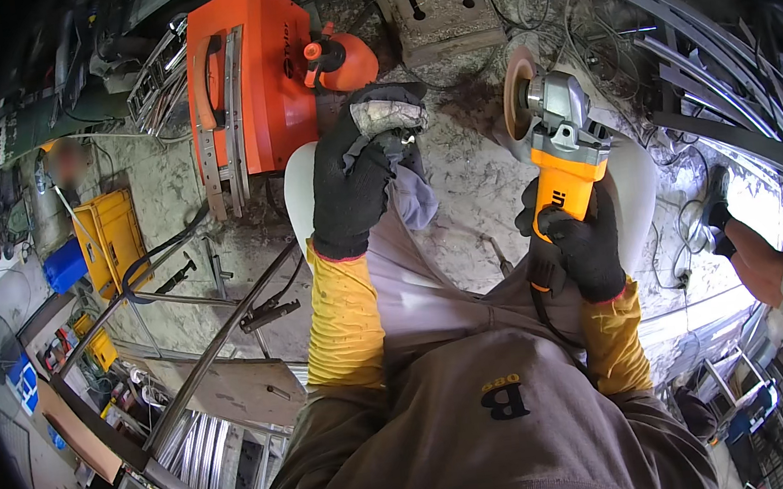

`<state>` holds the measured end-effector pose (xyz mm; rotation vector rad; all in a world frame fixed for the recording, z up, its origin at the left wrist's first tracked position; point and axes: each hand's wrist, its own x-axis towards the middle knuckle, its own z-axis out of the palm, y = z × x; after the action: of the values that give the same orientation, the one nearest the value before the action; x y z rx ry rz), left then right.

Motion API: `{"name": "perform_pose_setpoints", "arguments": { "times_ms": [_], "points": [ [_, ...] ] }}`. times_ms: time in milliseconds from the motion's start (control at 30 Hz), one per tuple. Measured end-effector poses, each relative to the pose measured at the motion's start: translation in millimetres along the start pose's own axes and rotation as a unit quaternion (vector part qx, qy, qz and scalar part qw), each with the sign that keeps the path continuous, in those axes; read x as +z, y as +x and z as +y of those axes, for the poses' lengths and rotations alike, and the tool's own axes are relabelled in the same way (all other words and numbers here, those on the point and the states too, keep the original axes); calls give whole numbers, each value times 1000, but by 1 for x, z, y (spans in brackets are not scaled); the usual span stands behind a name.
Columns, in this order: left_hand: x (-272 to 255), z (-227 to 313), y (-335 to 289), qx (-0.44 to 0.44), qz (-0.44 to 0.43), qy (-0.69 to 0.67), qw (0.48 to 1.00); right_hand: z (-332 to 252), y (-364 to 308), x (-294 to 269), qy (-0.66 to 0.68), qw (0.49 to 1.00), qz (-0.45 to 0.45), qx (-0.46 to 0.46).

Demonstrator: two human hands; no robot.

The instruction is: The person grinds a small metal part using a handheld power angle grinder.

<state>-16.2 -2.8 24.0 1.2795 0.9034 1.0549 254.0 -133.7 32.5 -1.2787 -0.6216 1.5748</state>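
Note:
My right hand (582,243), in a black glove, is wrapped round the yellow-orange body of an angle grinder (566,164). The grinder points away from me, and its brown disc (519,94) stands edge-on at the far left of its metal head. My left hand (346,178), gloved in black with a worn grey patch over the fingers, is raised above my left knee. Its fingers are curled closed; a small shiny bit shows at their tips, but what they hold is too hidden to name. The two hands are well apart, and the disc touches nothing.
An orange-red metal case (259,77) stands beyond my left hand, beside a round orange container (348,61). Metal strips (694,79) and cables lie at the right. A yellow toolbox (111,238) sits at the left. Another person's leg (757,254) is at the right.

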Motion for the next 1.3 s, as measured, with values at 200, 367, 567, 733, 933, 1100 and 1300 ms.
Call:
{"name": "perform_pose_setpoints", "arguments": {
  "times_ms": [200, 367, 567, 733, 933, 1100, 1300],
  "points": [
    [-4, -2, 1, 27, -18, 20, 999, -1, 2, 6, -48, 999, 24, 5],
    [-5, -5, 0, 26, -22, 18, 999, -2, 3, 7, -47, 999, 23, 6],
    [-4, -8, -6, -8, 2, -50, 999, -7, 1, 14, -67, 997, 35, 19],
    [-4, -7, -6, -48, 3, -80, 996, -3, 2, 8, -57, 998, 24, 14],
    [-3, -4, -7, -78, 2, -121, 990, -5, 3, 7, -41, 999, 15, 24],
    [-6, -13, -8, -75, -7, -123, 989, 3, 2, -3, -25, 1000, -10, 3],
    [-8, -18, -7, -69, 3, -17, 997, 1, 3, 11, -29, 999, 34, 1]
  ]
}}
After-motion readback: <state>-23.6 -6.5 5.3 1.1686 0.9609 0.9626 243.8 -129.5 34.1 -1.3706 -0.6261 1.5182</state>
